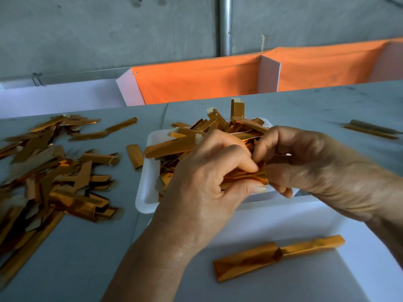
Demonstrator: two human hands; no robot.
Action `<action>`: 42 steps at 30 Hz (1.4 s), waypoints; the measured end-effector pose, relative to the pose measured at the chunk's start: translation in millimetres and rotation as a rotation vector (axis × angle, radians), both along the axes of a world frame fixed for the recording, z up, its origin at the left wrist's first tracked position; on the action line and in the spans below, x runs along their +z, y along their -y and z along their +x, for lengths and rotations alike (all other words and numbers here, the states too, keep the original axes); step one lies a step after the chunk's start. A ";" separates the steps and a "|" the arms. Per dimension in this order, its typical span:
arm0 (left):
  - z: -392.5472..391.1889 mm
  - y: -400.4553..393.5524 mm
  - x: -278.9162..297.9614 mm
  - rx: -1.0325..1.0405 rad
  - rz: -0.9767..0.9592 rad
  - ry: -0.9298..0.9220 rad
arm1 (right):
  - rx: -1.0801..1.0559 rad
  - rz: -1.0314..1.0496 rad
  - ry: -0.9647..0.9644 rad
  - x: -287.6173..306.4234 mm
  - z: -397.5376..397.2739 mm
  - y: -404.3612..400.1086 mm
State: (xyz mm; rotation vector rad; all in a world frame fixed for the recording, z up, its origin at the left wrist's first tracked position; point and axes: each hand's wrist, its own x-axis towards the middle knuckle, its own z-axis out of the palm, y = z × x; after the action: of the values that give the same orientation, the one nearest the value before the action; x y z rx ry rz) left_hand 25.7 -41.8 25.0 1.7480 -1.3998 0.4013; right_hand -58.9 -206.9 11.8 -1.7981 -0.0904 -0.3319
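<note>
- Nearest, on the white board (pixel 327 280): a finished gold piece (pixel 277 257) lying flat, well apart from both hands; long axis running from low left to high right.
- Above it: left hand (pixel 207 177) curled round a gold strip (pixel 246 176), thumb beneath, fingers over; right hand (pixel 316 166) pinching the strip's right end with bent fingers; neither hand slack.
- Strip held in the air between the hands, just over the near rim of the white tray (pixel 148 182); long axis roughly side to side, right end tipped slightly up toward the right hand; left end hidden in the palm.
- Probably a fold being creased; best done with a firm, quiet left grip; line up the edges first; press along the fold with the right fingertips only, gently, lest the foil tear.
- Further off: tray heaped with strips pointing every way; loose pile (pixel 54 171) on the table (pixel 87 247) to the left.
- Farthest: orange cloth (pixel 196 83); metal pipe (pixel 225 25).
</note>
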 end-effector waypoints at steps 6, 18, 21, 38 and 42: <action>6.4 0.1 -7.0 0.002 -0.024 -0.059 | 0.069 -0.004 0.002 11.8 9.5 0.1; 9.3 1.7 -11.6 -0.125 -0.049 -0.275 | 0.033 0.011 -0.056 14.9 7.8 -5.9; 8.4 2.6 -12.2 -0.179 -0.052 -0.345 | 0.070 0.005 -0.086 17.8 5.8 -3.2; 12.2 1.3 -18.1 -0.313 -0.018 -0.654 | 0.215 0.376 -0.230 15.9 2.5 2.7; 10.2 0.8 -16.1 -0.330 -0.017 -0.685 | 0.259 0.398 -0.240 16.9 1.7 4.7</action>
State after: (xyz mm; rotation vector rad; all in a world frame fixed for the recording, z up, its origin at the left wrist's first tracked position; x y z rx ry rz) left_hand 35.9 -42.6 9.0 1.4045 -1.1304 -0.3403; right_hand -57.2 -211.6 28.7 -1.3984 -0.0798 0.0522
